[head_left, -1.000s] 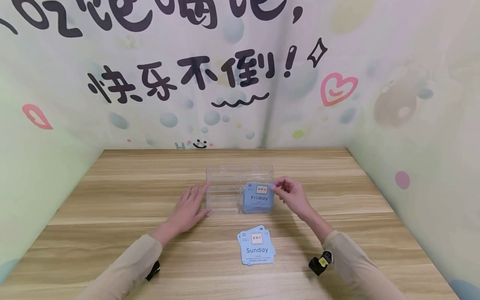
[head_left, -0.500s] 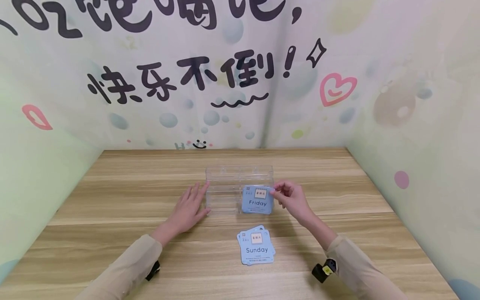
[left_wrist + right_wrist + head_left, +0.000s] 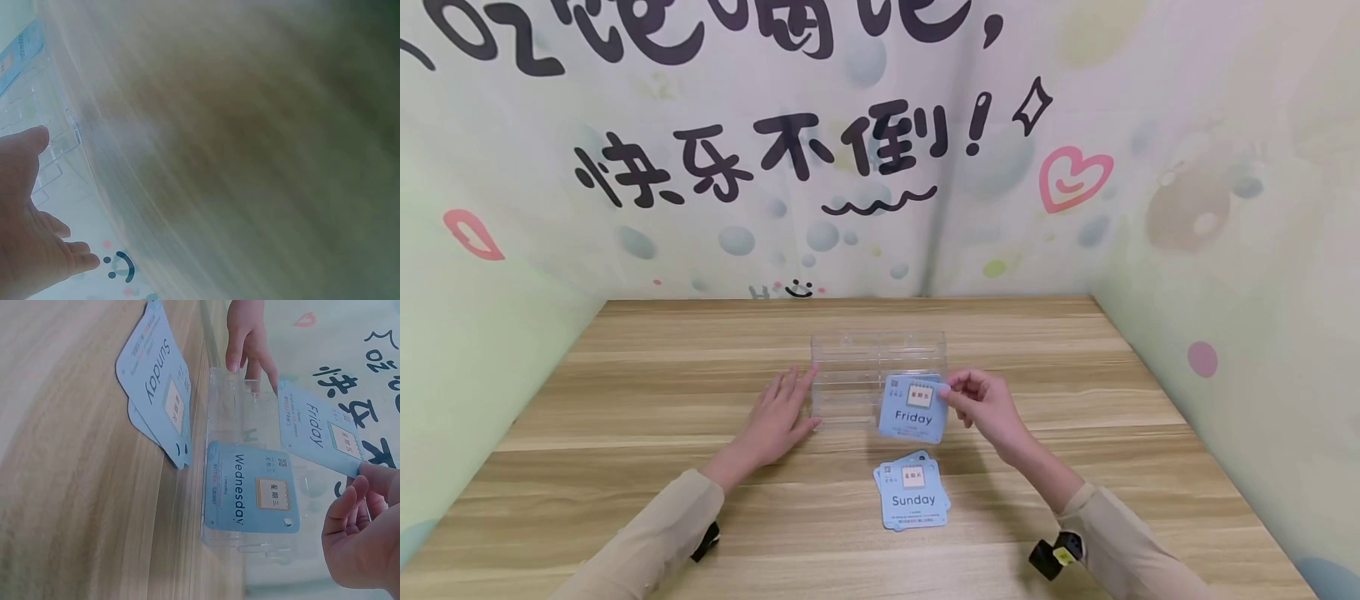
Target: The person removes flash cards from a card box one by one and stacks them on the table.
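Observation:
My right hand pinches a light blue Friday card at its upper right corner, thumb against fingers. That card is tilted in front of the right half of a clear plastic card holder. In the right wrist view a Wednesday card stands in that half of the holder, apart from the Friday card. My left hand rests at the holder's left end, fingers extended and spread. The left wrist view shows its thumb beside the clear plastic.
A Sunday card lies on top of a small fanned pile in front of the holder. Everything stands on a wood-grain table. A printed cloth wall rises behind, with side walls left and right.
The Friday card has come out of the holder's right half, toward me and slightly downward in view, in my right hand's pinch. My left hand has stayed still.

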`<state>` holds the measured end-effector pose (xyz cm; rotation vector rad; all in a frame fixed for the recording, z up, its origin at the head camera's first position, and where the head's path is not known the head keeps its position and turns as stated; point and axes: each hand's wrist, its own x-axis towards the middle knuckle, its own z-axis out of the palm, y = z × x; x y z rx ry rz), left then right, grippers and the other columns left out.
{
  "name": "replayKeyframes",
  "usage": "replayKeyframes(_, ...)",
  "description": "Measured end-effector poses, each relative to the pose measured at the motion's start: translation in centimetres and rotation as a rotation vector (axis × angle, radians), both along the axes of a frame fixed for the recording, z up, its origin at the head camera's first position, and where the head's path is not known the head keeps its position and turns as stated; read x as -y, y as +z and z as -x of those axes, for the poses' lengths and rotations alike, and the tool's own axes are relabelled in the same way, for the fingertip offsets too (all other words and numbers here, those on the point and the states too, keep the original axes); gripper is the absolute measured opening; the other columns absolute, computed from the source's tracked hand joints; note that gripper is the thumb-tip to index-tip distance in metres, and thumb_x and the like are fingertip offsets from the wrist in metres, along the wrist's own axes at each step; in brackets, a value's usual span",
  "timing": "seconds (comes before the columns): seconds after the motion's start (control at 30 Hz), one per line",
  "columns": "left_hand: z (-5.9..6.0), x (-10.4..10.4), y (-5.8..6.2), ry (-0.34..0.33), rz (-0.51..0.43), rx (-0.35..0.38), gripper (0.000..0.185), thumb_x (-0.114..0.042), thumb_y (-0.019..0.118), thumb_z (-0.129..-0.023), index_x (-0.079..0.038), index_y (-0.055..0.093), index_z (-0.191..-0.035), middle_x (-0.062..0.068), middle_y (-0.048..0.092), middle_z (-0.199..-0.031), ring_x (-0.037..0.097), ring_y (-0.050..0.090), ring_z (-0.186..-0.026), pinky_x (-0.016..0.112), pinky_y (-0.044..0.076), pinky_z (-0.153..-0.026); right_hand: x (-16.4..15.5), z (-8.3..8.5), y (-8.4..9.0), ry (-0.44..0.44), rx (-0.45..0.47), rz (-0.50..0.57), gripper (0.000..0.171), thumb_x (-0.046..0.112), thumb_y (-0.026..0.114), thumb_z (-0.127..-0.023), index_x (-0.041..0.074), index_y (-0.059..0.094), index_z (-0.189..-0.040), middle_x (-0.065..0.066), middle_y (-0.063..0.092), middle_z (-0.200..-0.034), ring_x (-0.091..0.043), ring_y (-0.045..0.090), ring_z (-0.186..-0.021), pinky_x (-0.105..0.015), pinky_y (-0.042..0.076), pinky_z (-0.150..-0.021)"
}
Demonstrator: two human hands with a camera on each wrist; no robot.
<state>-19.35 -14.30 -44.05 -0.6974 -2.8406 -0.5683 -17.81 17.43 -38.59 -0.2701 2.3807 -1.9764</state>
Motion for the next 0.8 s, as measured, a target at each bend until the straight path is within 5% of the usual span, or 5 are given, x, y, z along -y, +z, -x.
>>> replayKeyframes(0.4, -0.1, 0.0, 0.2, -0.003, -0.001, 0.0, 0.08, -0.029, 0.06, -0.087, -0.013, 0.009, -0.146, 0.032, 0.023, -0.141, 0.052, 0.022, -0.127, 0.059, 0.018, -0.103, 0.2, -1.4, -0.2, -0.014, 0.131, 0.011, 0.014, 0.006, 0.063, -0.083, -0.003, 0.058, -0.092, -0.009, 0.057, -0.073, -0.01, 0.044, -0.055, -0.018, 0.038, -0.047)
replayKeyframes(0.8, 0.1, -0.1, 0.0, -0.002, -0.002, 0.001, 0.08, -0.03, 0.06, -0.087, -0.014, 0.009, -0.146, 0.032, 0.023, -0.141, 0.052, 0.022, -0.127, 0.06, 0.018, -0.103, 0.4, -2.2, -1.4, 0.003, 0.272, 0.017, 0.014, 0.006, 0.063, -0.082, -0.004, 0.058, -0.091, 0.001, 0.057, -0.066, -0.008, 0.043, -0.053, -0.019, 0.036, -0.047)
